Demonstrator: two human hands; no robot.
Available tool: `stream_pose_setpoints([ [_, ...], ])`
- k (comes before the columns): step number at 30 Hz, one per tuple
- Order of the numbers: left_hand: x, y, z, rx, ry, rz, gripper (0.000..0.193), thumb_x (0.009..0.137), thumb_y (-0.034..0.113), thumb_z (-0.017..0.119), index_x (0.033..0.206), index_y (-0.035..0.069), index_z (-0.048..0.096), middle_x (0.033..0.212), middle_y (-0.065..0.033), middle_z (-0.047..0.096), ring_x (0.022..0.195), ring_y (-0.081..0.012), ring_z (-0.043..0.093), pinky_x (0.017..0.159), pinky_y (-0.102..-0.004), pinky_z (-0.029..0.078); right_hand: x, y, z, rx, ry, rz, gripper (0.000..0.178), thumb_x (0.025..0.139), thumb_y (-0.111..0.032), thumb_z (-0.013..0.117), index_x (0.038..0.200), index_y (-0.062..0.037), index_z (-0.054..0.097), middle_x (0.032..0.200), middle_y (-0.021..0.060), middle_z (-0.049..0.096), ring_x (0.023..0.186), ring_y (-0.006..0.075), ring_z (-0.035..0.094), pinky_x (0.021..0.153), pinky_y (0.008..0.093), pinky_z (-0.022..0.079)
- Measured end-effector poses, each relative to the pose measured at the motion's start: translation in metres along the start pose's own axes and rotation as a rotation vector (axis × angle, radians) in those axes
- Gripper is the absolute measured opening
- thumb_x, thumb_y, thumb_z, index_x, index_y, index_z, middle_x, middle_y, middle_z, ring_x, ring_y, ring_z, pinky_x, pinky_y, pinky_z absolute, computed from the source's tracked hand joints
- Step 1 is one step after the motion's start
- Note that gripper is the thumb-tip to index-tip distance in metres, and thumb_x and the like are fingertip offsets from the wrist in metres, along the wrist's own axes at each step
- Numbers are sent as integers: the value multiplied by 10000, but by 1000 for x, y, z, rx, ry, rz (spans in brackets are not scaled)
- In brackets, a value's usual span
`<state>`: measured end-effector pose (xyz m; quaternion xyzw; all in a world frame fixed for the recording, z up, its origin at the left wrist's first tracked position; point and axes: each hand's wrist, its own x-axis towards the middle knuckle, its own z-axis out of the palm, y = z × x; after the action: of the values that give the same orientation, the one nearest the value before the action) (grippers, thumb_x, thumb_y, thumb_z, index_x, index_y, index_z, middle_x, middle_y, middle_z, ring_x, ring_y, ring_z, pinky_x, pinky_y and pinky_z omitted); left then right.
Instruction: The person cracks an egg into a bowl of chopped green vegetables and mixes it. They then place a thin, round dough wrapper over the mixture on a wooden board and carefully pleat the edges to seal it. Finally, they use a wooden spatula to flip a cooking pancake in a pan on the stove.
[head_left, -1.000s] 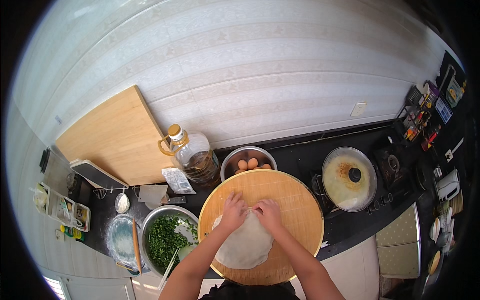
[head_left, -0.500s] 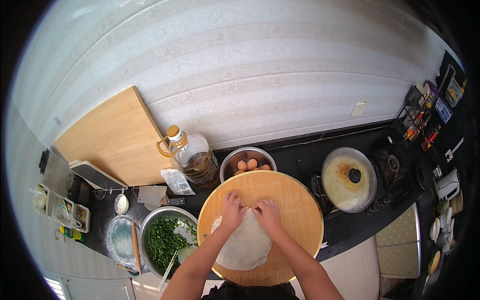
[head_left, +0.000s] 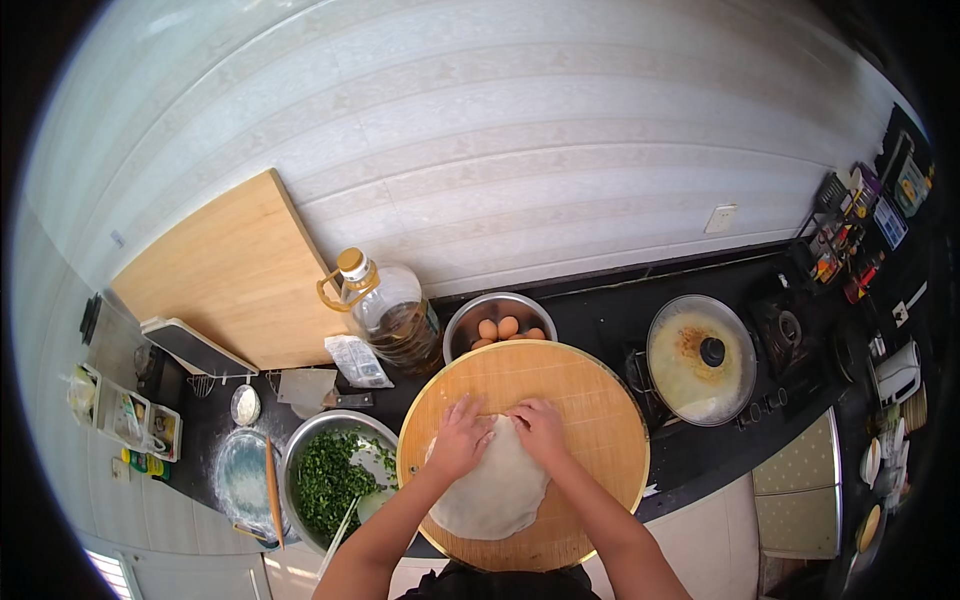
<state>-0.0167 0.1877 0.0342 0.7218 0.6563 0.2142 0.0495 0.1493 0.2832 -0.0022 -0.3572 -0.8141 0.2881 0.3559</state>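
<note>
A round, pale sheet of dough (head_left: pixel 492 497) lies on a round bamboo board (head_left: pixel 590 440) in front of me. My left hand (head_left: pixel 460 440) rests over the dough's far left edge, its fingers stretched and a little apart. At the far edge, my right hand (head_left: pixel 539 432) has its fingertips drawn together on the rim of the dough. Its fingertips partly hide the edge they hold. Both forearms reach in from the lower side, the left one crossing the board's left rim.
Left of the board stands a steel bowl of chopped greens (head_left: pixel 325 485) with chopsticks. A rolling pin (head_left: pixel 273 492) lies on a floured round plate (head_left: pixel 242 475). Behind are an oil jug (head_left: pixel 395 325) and a bowl of eggs (head_left: pixel 508 328). A lidded pan (head_left: pixel 700 365) sits on the stove at right.
My left hand has shifted slightly away from the right, with its fingers spreading from the dough's edge. The right hand stays at the far rim. The whole view has shifted a little.
</note>
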Motion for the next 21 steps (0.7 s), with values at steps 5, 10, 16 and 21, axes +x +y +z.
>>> stream_pose_setpoints([
  [5,-4,-1,-3,30,-80,-11,353,873,284,584,1182,123,637,1378,-161,427,1301,-400,335,1066,-513,261,-1,-4,-7,-38,-61,-77,188,731,-79,651,902,-123,717,929,59,606,897,276,558,794,408,446],
  [10,-2,1,-4,31,-108,-12,379,885,319,568,1207,126,620,1406,-161,398,1324,-395,306,1079,-510,235,-1,-14,-19,-200,-187,-133,258,717,-125,631,961,-145,712,1001,55,592,986,253,540,854,413,421],
  [16,-3,8,-1,10,-81,-15,448,873,341,579,1241,87,580,1415,-182,378,1319,-407,307,1085,-506,233,0,-7,-28,-86,-159,-78,347,710,-92,587,1039,-136,689,1067,91,585,1033,285,528,910,418,410],
  [21,5,10,1,49,-134,16,502,863,357,592,1295,108,536,1428,-186,358,1316,-404,312,1083,-514,233,-12,-1,-45,-67,-135,-54,358,702,-54,591,1045,-117,672,1100,108,584,1046,308,523,916,428,403],
])
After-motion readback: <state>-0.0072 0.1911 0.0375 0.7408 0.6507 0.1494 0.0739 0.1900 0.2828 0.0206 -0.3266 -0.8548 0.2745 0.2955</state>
